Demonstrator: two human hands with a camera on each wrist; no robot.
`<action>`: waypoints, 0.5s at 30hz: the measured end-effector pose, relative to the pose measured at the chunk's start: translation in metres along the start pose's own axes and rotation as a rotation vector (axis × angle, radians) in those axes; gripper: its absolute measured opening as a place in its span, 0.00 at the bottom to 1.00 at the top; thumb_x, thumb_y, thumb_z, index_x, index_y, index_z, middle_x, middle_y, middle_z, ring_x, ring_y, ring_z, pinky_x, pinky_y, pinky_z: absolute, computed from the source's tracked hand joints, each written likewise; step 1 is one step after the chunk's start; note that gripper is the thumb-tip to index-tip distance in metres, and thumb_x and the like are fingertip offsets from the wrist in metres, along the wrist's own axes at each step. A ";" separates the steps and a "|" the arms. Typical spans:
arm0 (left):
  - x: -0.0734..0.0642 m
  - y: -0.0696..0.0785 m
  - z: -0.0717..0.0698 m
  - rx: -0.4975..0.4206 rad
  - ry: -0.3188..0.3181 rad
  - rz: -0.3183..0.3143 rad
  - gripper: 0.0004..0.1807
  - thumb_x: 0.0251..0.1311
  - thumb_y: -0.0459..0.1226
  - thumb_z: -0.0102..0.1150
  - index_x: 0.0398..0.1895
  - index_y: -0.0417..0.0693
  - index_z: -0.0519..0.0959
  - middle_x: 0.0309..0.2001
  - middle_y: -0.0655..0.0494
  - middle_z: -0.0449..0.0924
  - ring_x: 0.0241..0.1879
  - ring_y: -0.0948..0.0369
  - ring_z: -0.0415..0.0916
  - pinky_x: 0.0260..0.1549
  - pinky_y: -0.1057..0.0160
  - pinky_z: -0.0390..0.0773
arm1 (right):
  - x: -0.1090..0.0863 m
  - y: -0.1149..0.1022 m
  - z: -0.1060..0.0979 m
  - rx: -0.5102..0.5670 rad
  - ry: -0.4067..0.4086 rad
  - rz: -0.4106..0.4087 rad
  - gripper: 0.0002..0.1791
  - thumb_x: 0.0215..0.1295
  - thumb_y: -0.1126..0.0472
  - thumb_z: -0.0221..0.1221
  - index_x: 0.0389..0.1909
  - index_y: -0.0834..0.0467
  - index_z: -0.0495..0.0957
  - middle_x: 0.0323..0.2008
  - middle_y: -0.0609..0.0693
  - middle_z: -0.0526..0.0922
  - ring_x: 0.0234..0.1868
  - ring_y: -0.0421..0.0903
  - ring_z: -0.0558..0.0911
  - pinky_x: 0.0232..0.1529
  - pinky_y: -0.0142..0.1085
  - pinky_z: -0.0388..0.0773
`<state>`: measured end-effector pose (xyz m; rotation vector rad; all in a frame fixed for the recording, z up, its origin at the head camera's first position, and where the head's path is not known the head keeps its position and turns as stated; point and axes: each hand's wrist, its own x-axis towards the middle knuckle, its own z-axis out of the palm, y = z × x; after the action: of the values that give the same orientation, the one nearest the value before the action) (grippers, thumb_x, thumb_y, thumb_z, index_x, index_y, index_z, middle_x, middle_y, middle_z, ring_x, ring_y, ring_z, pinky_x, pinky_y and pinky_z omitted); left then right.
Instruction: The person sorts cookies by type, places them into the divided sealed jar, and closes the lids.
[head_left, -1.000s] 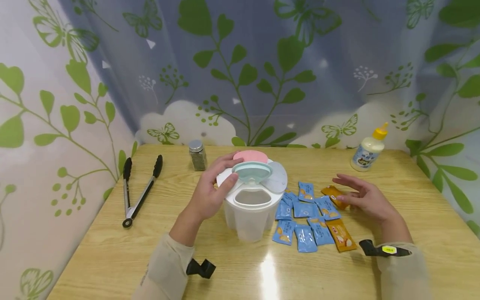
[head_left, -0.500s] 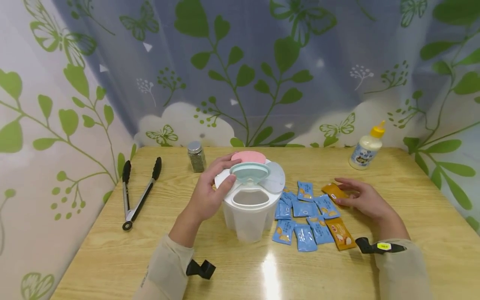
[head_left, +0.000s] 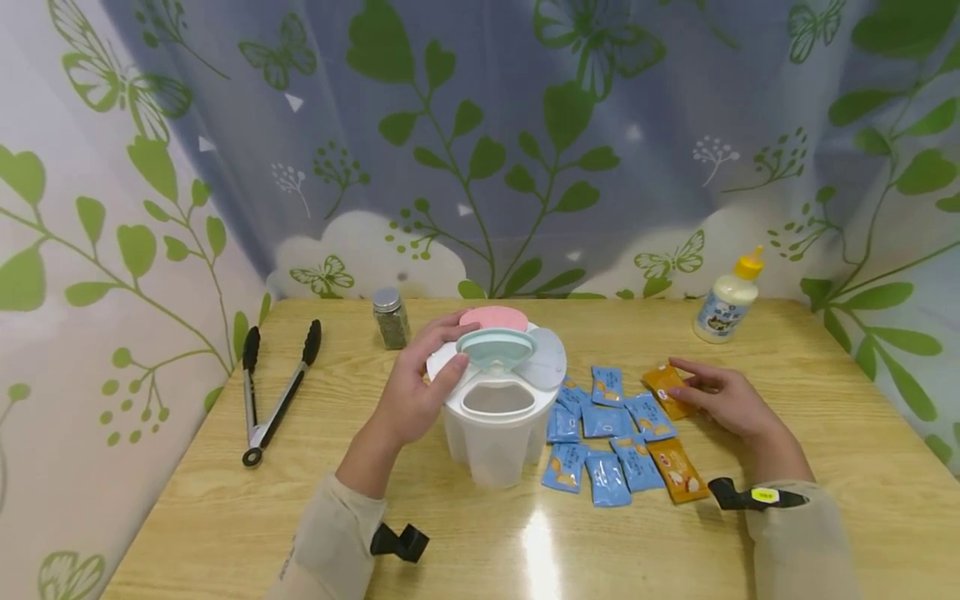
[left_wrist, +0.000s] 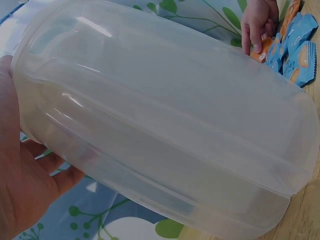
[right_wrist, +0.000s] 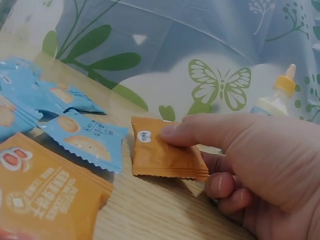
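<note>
My left hand [head_left: 412,392] grips a translucent plastic storage container [head_left: 498,450] by its upper left side, thumb over the white lid and fingers round the back. The lid has pink, mint and grey-blue flaps; the mint flap [head_left: 498,348] stands raised above a front opening. In the left wrist view the container's clear wall [left_wrist: 165,110] fills most of the picture. My right hand [head_left: 731,402] pinches an orange snack packet [right_wrist: 162,152], its thumb on the printed face and the other fingers behind. Another orange packet [head_left: 677,472] lies nearer the front, beside several blue packets [head_left: 606,421].
Black-and-silver tongs [head_left: 273,408] lie spread at the left. Behind the container stands a small spice jar [head_left: 392,318] with a metal cap. A squeeze bottle [head_left: 725,304] with a yellow nozzle is at the back right. Patterned curtain [head_left: 480,167] borders the wooden table [head_left: 450,550].
My right thumb and fingers have closed on the far orange packet, which now sits tilted up in the pinch. The left hand keeps its hold on the container.
</note>
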<state>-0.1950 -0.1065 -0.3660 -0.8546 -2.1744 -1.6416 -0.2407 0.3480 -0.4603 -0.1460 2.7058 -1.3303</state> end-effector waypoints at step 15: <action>0.001 -0.004 0.000 -0.002 0.001 0.035 0.18 0.68 0.36 0.52 0.57 0.37 0.78 0.65 0.43 0.74 0.73 0.48 0.63 0.67 0.43 0.66 | 0.000 -0.015 -0.002 0.264 0.044 -0.044 0.30 0.73 0.51 0.58 0.73 0.54 0.67 0.38 0.30 0.82 0.15 0.39 0.64 0.18 0.35 0.66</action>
<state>-0.1978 -0.1070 -0.3683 -0.8869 -2.1450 -1.6276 -0.2407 0.3407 -0.4472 -0.1517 2.5430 -1.7056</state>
